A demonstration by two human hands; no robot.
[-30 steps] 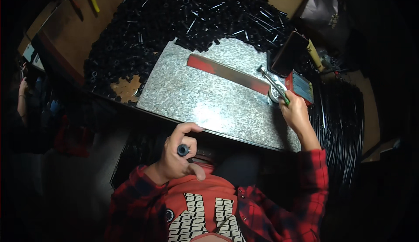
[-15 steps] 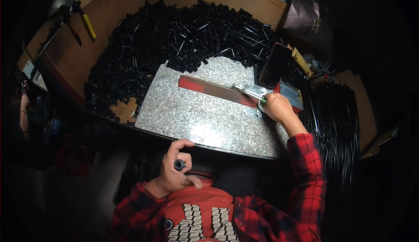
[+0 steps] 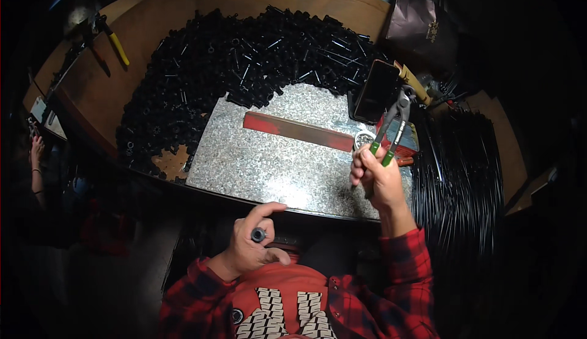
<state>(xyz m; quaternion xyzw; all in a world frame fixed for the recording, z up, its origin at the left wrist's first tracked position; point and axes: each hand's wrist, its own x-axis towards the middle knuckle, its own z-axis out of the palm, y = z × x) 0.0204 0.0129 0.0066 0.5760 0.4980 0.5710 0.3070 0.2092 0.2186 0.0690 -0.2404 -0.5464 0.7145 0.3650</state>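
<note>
Just this side of the speckled slab, we see a left hand with its lower fingers curled around a dark tubular piece, end showing, while index finger and thumb stand apart, free of it. Over the slab's right end, a right hand is closed on the green handles of a pair of pliers, the tool's head pointing toward the slab's far side; whether its jaws are parted, we cannot tell.

By our reading, work on this one piece stands midway: piece and tool are both taken up, yet the two are well apart, with no contact between them. Whether anything is already done to the piece, its small visible end does not tell us.

Past the slab's far edge and along its left side lies a heap of dark parts; plenty seems to be at hand, though we cannot say which are finished and which are left. On the slab, a red-and-brown bar lies untouched, a small white container just beside its right end. Off the slab's right side, we see a thick spread of long black strands.
</note>
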